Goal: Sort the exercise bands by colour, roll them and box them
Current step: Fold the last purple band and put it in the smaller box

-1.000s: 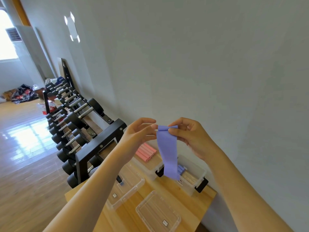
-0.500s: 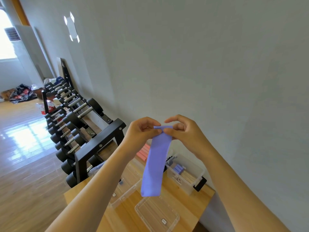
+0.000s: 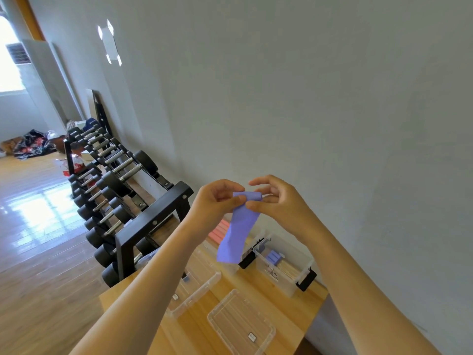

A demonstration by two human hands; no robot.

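From the head camera, the left grip (image 3: 217, 201) and right grip (image 3: 279, 203), both bare hands, are raised in front of a pale grey wall (image 3: 320, 98), each pinching the top of a purple band (image 3: 238, 234) between thumb and fingertips; the top end is rolled into a short tube between them and the rest hangs loose in the air, above the surface and touching nothing else. The surface (image 3: 289, 311) is a light wooden top pushed against the wall. On it, near the wall, stands a clear box (image 3: 294, 280) with black latches, holding purple rolls (image 3: 273, 258); left of it pink rolls (image 3: 220, 230) lie in a second box, mostly hidden behind the band. Two clear lids (image 3: 242, 326) lie flat nearer the person. Just left of the surface a black rack (image 3: 151, 221) of dumbbells (image 3: 102, 237) runs along the wall, over a glossy wooden floor (image 3: 38, 265), towards a bright window (image 3: 7, 62)
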